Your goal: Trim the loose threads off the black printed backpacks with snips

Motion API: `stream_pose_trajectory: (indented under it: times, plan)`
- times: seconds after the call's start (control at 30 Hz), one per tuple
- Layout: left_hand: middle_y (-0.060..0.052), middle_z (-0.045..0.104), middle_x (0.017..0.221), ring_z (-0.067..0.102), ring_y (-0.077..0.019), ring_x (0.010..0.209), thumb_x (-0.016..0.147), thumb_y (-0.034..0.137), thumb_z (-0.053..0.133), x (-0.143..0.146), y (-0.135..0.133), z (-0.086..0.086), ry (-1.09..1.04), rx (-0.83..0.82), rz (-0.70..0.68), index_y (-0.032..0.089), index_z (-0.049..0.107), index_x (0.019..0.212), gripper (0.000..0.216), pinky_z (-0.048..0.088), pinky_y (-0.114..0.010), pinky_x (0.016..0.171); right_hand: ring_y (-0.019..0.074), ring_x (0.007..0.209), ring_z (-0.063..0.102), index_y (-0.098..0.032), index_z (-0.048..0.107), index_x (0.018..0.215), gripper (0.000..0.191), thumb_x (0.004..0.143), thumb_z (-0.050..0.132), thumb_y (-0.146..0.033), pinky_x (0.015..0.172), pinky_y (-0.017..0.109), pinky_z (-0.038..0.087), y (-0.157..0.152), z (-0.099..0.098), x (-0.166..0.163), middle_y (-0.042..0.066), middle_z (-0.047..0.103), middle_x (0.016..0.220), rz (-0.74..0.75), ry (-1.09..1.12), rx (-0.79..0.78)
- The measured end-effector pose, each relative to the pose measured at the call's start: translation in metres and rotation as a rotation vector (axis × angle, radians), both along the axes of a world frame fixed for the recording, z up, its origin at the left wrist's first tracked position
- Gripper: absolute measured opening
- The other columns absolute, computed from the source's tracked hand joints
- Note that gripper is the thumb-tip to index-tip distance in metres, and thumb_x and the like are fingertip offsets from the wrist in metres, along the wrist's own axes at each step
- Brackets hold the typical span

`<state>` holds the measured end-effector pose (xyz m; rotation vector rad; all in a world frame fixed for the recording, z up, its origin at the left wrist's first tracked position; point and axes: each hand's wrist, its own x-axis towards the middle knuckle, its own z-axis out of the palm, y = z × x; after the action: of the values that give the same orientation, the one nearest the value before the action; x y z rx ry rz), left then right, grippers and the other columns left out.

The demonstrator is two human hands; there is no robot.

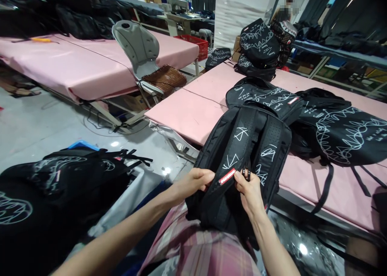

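A black backpack (242, 147) with white line drawings lies back-side up, its lower end on my lap and its top on the pink table (193, 114). My left hand (193, 181) pinches one shoulder strap beside its red label (227, 176). My right hand (249, 189) is closed on the strap at a small black buckle (245, 173). Both hands sit close together on the strap.
More black backpacks lie on the pink table to the right (341, 130) and stacked at the back (260, 46). A pile of them fills the lower left (45, 195). A grey chair (142, 50) stands by a second pink table (75, 62). A person is far back.
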<state>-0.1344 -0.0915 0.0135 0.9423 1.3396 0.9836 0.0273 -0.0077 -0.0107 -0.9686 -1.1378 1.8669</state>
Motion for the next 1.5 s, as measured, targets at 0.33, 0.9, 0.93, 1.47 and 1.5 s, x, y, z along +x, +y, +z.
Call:
stream_pose_trajectory:
  times: [0.33, 0.9, 0.93, 1.47, 1.5]
  plan:
    - [-0.004, 0.067, 0.081, 0.061, -0.0177, 0.076, 0.07, 0.031, 0.064, 0.024, -0.02, 0.012, -0.25, -0.035, 0.101, 0.012, 0.064, 0.095, 0.032, 0.047, -0.026, 0.068, 0.0158, 0.07, 0.055, -0.016, 0.059, 0.107, 0.038, 0.079, 0.054, -0.042, 0.062, 0.028, 0.043, -0.023, -0.008, 0.026, 0.004, 0.062, 0.083, -0.247, -0.545, 0.559]
    - [-0.008, 0.07, 0.093, 0.063, -0.0201, 0.088, 0.068, 0.021, 0.07, 0.046, -0.027, 0.028, -0.533, 0.239, 0.137, 0.013, 0.069, 0.099, 0.033, 0.045, -0.031, 0.087, 0.018, 0.077, 0.058, -0.019, 0.057, 0.114, 0.038, 0.078, 0.059, -0.008, 0.067, 0.032, 0.048, -0.072, 0.028, 0.045, 0.008, 0.062, 0.088, -0.422, -0.681, 1.507]
    - [-0.008, 0.07, 0.093, 0.063, -0.0198, 0.088, 0.068, 0.022, 0.07, 0.046, -0.027, 0.028, -0.523, 0.244, 0.139, 0.014, 0.069, 0.099, 0.033, 0.044, -0.031, 0.088, 0.0179, 0.076, 0.058, -0.02, 0.057, 0.114, 0.039, 0.078, 0.059, -0.008, 0.067, 0.032, 0.048, -0.072, 0.029, 0.044, 0.008, 0.062, 0.088, -0.424, -0.694, 1.518]
    - [-0.006, 0.07, 0.088, 0.062, -0.0182, 0.084, 0.065, 0.021, 0.07, 0.046, -0.028, 0.028, -0.542, 0.237, 0.165, 0.014, 0.07, 0.096, 0.032, 0.044, -0.029, 0.084, 0.0161, 0.074, 0.058, -0.023, 0.058, 0.113, 0.037, 0.078, 0.061, -0.01, 0.066, 0.028, 0.047, -0.066, 0.032, 0.039, 0.006, 0.062, 0.085, -0.544, -0.805, 1.65]
    - [-0.006, 0.07, 0.087, 0.062, -0.0181, 0.083, 0.065, 0.021, 0.07, 0.046, -0.028, 0.028, -0.539, 0.233, 0.17, 0.014, 0.07, 0.096, 0.032, 0.044, -0.029, 0.083, 0.016, 0.073, 0.058, -0.023, 0.058, 0.112, 0.037, 0.077, 0.062, -0.011, 0.066, 0.028, 0.047, -0.065, 0.032, 0.039, 0.005, 0.063, 0.083, -0.56, -0.826, 1.673]
